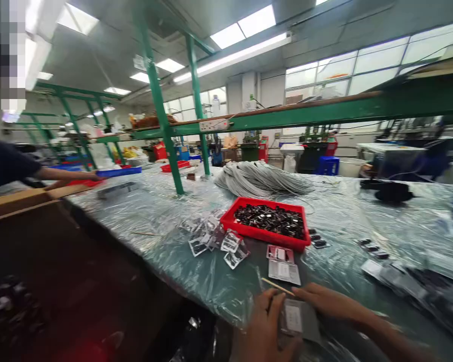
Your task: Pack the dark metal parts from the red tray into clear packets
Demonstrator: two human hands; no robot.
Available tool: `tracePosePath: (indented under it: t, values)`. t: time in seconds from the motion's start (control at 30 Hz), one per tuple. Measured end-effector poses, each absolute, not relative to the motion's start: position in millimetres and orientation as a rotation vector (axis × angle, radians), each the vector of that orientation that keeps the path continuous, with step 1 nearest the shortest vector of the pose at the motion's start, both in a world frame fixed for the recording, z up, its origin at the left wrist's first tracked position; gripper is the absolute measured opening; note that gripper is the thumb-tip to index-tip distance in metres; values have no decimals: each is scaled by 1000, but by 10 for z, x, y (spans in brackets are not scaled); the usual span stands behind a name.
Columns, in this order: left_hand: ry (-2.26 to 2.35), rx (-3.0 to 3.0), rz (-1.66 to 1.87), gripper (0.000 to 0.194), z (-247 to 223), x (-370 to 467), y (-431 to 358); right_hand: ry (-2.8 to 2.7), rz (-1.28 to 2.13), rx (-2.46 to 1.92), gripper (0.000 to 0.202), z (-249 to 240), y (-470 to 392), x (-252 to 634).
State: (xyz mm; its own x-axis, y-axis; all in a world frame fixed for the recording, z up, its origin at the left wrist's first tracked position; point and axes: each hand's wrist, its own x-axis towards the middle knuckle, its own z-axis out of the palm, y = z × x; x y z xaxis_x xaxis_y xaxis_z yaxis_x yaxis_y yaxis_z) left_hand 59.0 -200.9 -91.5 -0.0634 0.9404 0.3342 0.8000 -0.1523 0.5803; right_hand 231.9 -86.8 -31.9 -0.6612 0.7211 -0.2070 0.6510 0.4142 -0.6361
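Both my hands are at the table's near edge, holding a small clear packet with a white label (295, 320). My left hand (264, 327) grips its left side with the thumb on top. My right hand (330, 304) holds its upper right edge. A thin wooden stick (277, 286) lies just beyond my fingers. Two flat packets (283, 264) lie ahead of it. A red tray (266, 232) full of small black parts sits further out. Several empty clear packets (215, 239) are strewn to its left.
The table is covered in crinkled plastic sheet (166, 211). A coil of grey cable (260, 180) lies behind the tray, green frame posts (162, 115) rise from the table, and black parts (373, 249) lie at right. Another person's arm (60, 175) reaches in at far left by a cardboard box (26, 198).
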Motion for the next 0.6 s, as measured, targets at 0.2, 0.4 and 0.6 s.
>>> tracePosePath:
  t: [0.2, 0.4, 0.6]
  values:
    - [1983, 2159, 894, 53, -805, 483, -1730, -2463, 516, -1461, 40, -253, -751, 2216]
    - [1859, 2265, 845, 53, -617, 373, -1548, -2393, 433, -1216, 33, -184, -638, 2293]
    - [1879, 2250, 867, 42, -479, 368, -1346, -2445, 470, -1144, 33, -123, -210, 1871]
